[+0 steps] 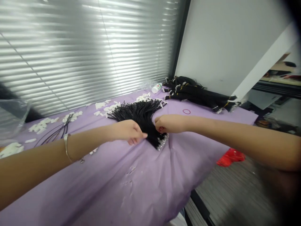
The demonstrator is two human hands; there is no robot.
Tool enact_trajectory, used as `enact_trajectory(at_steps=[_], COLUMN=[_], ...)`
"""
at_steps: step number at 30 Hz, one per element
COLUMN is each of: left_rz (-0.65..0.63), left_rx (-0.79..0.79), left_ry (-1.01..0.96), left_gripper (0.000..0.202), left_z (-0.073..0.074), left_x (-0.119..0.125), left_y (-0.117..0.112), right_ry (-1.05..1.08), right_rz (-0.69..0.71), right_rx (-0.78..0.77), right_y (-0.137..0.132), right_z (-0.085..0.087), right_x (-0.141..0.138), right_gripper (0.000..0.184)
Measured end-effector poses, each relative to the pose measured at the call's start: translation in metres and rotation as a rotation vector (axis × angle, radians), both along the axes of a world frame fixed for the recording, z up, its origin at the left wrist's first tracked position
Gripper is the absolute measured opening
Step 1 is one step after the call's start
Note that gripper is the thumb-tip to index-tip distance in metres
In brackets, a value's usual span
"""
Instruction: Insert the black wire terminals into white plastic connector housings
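— What were the fingers doing at that moment?

— The left hand [129, 131] had its fingers curled, tips pinched against the near end of the bundle of black wires [141, 117]. The right hand [169, 123] was closed too, knuckles up, with something small and red showing under its fingers; I couldn't tell what.

— And where did the bundle lie from them?

— Right between the two hands, on the purple cloth [117, 185]. Its gathered end, tipped with silvery terminals [162, 142], sat just below the fingers; from there the wires fanned away from the person, toward the blinds [82, 47]. So the long axis ran from the hands outward and slightly left. Both hands touched it about equally.

— Anything around it?

— White connector pieces [72, 116] scattered beyond the fanned end, a few loose wires [58, 131] off to the left, a red rubber band [186, 111] well apart to the right, and tied black bundles [199, 94] stacked by the wall, with a small white bottle [156, 88] beside them.
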State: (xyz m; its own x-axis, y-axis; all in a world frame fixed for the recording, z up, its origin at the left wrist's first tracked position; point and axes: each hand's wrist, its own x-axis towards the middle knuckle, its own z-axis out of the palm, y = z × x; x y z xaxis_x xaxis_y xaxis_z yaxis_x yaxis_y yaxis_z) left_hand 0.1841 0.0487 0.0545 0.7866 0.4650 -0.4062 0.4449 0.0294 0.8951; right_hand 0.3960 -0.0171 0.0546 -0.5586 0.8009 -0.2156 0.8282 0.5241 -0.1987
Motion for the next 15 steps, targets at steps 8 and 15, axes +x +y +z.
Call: enact_trajectory(at_steps=[8, 15], left_rz=[-0.645, -0.727], left_rx=[0.938, 1.084], left_ry=[-0.145, -0.173], left_gripper=[0.093, 0.1], left_z=[-0.021, -0.054], left_x=[0.03, 0.041], left_y=[0.02, 0.034], right_ry=[-0.131, -0.147], right_rz=[0.131, 0.091], right_rx=[0.02, 0.106], right_y=[0.005, -0.014], right_z=[-0.011, -0.013], right_x=[0.009, 0.01], right_gripper=[0.013, 0.025])
